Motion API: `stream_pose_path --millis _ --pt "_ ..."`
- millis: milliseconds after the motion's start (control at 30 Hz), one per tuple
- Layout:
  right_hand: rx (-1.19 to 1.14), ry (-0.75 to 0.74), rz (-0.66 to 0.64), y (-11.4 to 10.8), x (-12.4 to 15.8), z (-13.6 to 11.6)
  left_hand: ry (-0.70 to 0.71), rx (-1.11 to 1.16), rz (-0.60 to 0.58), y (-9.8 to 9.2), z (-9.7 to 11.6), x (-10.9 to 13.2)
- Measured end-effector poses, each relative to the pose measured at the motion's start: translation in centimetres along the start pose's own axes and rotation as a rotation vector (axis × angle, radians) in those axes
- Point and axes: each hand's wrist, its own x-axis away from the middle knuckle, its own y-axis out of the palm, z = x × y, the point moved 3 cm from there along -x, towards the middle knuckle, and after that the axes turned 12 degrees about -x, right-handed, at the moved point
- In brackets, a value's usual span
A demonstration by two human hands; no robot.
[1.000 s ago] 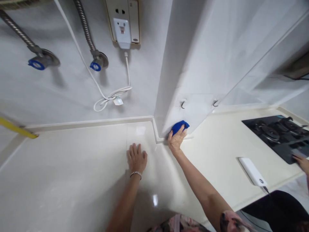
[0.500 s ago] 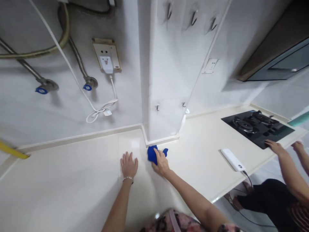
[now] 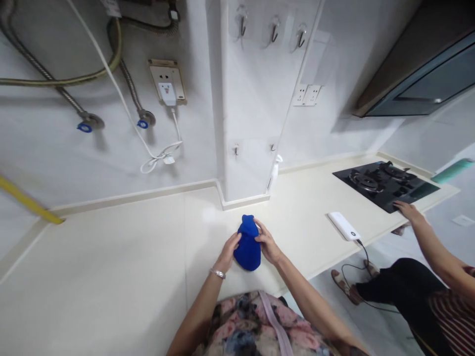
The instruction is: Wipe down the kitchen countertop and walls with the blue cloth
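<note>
One blue cloth (image 3: 248,253) is pinched at its sides by the left hand (image 3: 226,253) and right hand (image 3: 270,248), over the counter (image 3: 122,257) near its front edge; whether they touch, I can't tell.

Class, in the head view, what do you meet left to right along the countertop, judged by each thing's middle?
Long yellow tube, wearer's left hand, bright blue cloth, wearer's right hand, white rectangular device, black glass gas hob.
</note>
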Motion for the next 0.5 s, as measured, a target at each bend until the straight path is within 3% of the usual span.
stream_pose_path --millis 167,333,500 --pt "0.093 0.045 0.047 -0.8 1.5 1.4 0.103 -0.29 0.074 -1.3 0.1 1.8" --pt "0.194 -0.097 0.195 -2.3 1.2 2.3 0.165 -0.459 0.286 -4.3 1.0 3.1" --pt "0.48 -0.271 0.147 -2.5 0.7 1.4 0.247 -0.58 0.317 -4.7 3.4 3.4"
